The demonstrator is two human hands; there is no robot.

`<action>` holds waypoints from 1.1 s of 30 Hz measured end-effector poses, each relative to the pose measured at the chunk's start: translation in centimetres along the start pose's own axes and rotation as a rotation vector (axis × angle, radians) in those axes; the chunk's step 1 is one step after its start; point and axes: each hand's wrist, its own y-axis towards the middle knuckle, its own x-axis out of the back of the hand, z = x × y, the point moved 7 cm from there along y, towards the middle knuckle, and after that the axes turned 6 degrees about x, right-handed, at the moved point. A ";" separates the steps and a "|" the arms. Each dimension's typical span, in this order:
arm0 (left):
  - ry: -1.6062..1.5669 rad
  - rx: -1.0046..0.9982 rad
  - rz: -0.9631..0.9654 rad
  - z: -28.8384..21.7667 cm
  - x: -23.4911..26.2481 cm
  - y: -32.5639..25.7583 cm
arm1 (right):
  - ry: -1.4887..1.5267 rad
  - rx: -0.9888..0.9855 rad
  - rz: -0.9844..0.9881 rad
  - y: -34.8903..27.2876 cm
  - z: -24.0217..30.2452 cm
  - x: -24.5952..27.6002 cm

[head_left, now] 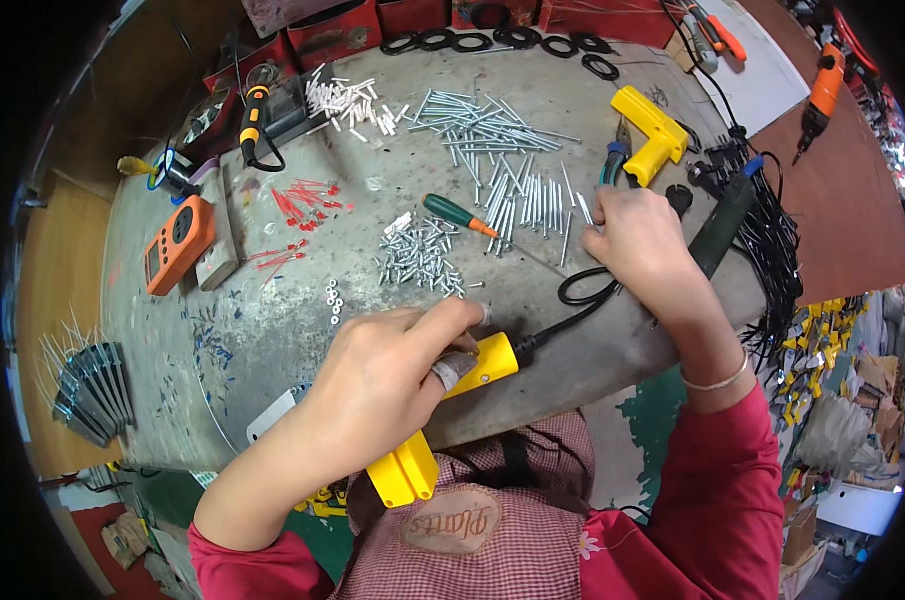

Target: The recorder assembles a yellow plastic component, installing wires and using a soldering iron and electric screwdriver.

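My left hand (387, 365) is closed around a yellow pistol-shaped plastic housing (492, 362) at the table's front edge. Its fingers, with worn tape or finger covers on them, hide the middle of the housing. A black cord (557, 330) leaves the housing's right end and loops on the table. Farther right, my right hand (637, 235) is curled over the handles of small pliers (615, 160), whose jaws point away from me. Just beyond lies another yellow pistol-shaped housing (654, 135). A dark green cylindrical power tool (727, 220) lies right beside my right wrist.
Loose screws (419, 255), long metal pins (492, 125), white sleeves (347, 100) and red-tipped parts (302, 205) lie in piles. A green-handled screwdriver (457, 213) rests mid-table. An orange meter (179, 245) stands left; black cables (762, 260) hang at the right edge.
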 end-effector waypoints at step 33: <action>0.410 0.039 -0.420 0.5 2.5 -6.2 | 0.878 0.160 -0.604 -10.7 15.3 -1.0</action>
